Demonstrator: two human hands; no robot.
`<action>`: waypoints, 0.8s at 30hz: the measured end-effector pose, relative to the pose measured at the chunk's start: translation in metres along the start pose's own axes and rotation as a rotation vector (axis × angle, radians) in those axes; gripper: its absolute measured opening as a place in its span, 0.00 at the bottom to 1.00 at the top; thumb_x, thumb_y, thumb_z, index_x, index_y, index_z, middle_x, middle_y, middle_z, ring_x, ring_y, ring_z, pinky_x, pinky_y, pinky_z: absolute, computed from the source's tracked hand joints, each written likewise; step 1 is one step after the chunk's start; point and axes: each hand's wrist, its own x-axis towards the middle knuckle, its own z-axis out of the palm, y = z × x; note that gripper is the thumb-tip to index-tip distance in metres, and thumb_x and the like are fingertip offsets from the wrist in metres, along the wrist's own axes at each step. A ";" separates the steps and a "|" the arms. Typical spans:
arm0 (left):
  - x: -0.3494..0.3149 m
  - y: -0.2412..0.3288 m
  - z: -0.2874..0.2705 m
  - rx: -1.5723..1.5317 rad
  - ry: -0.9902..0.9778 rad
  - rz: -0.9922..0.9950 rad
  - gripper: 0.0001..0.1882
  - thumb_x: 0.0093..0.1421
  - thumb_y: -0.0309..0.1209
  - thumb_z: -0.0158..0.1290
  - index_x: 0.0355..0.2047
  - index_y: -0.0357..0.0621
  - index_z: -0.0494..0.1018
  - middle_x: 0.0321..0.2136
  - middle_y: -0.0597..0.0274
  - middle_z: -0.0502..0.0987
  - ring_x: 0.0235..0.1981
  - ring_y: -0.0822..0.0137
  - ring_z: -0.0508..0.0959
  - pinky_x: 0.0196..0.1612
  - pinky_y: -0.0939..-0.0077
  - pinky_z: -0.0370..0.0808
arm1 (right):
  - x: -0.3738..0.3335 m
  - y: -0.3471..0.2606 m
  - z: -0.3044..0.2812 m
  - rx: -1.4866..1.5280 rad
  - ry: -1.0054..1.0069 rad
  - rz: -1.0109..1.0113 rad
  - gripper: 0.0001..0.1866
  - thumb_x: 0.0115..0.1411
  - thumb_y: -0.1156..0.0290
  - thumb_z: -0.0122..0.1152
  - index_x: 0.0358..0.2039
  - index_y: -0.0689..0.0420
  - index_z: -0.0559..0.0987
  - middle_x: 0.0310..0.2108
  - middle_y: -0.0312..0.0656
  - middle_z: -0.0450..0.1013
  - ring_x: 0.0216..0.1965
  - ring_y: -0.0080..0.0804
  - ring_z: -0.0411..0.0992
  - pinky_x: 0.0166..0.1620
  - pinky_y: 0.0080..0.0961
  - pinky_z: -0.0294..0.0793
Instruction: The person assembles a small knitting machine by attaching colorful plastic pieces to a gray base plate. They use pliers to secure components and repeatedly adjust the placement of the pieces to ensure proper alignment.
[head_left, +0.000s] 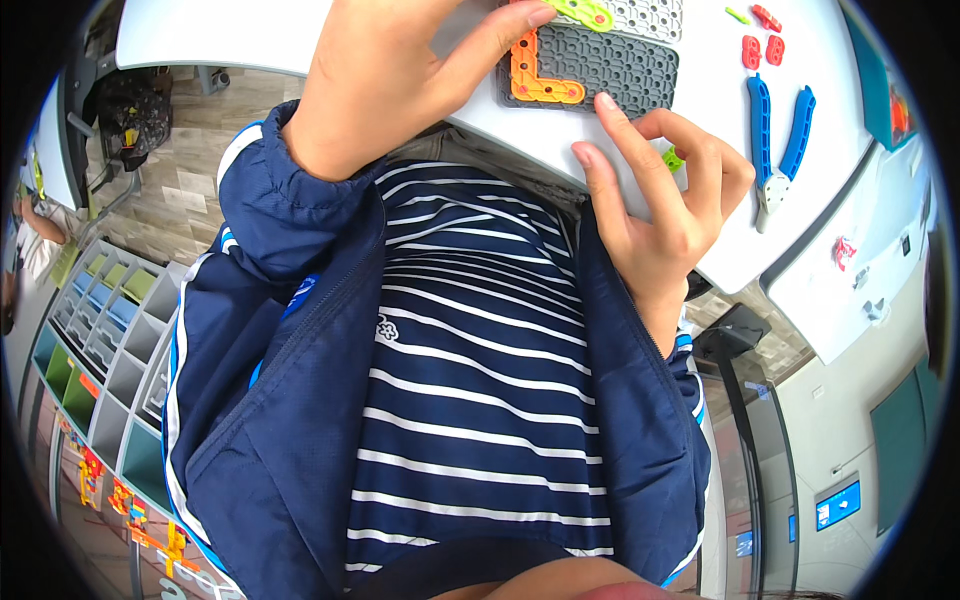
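Observation:
My left hand (390, 80) reaches over the white table from the left. Its thumb tip touches a lime-green perforated building strip (585, 13) at the top edge; its other fingers are cut off by the picture. The strip lies over a light grey studded baseplate (650, 18). Nearer me is a dark grey studded baseplate (635, 65), bearing an orange L-shaped piece (530, 83). My right hand (665, 190) is open, thumb and index apart, the index tip by the dark plate's front edge. A small green piece (673, 159) shows between its fingers; whether the hand touches it is unclear.
Blue-handled pliers (775, 180) lie spread on the table's right side. Beyond them are several small red connectors (752, 52) and a small green piece (737, 15). A teal bin (880, 80) stands at far right. Shelving with trays (115, 350) is at left.

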 end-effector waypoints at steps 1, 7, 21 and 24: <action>0.002 -0.002 0.000 0.019 0.006 0.062 0.14 0.58 0.19 0.63 0.46 0.35 0.80 0.39 0.54 0.82 0.38 0.61 0.81 0.40 0.74 0.79 | 0.000 0.001 -0.002 0.024 0.002 0.001 0.22 0.47 0.64 0.81 0.46 0.42 0.89 0.38 0.28 0.77 0.42 0.30 0.65 0.50 0.28 0.62; 0.007 -0.005 -0.002 0.111 -0.047 0.093 0.14 0.54 0.23 0.67 0.42 0.39 0.84 0.34 0.59 0.79 0.35 0.64 0.77 0.38 0.74 0.75 | -0.003 0.013 -0.021 0.059 0.050 0.179 0.26 0.43 0.68 0.85 0.46 0.48 0.88 0.38 0.34 0.75 0.43 0.32 0.69 0.46 0.30 0.67; 0.020 -0.005 0.004 0.154 -0.080 0.170 0.13 0.52 0.25 0.68 0.40 0.43 0.86 0.32 0.64 0.75 0.37 0.64 0.72 0.40 0.73 0.74 | -0.005 0.018 -0.019 0.153 0.042 0.290 0.28 0.43 0.69 0.85 0.47 0.53 0.87 0.46 0.40 0.70 0.46 0.35 0.70 0.47 0.31 0.73; 0.021 -0.006 0.004 0.206 -0.105 0.201 0.13 0.52 0.25 0.68 0.40 0.43 0.86 0.33 0.64 0.75 0.37 0.64 0.72 0.41 0.73 0.74 | 0.003 0.019 -0.017 0.124 0.036 0.214 0.27 0.44 0.66 0.84 0.47 0.51 0.87 0.48 0.39 0.73 0.49 0.36 0.69 0.48 0.31 0.72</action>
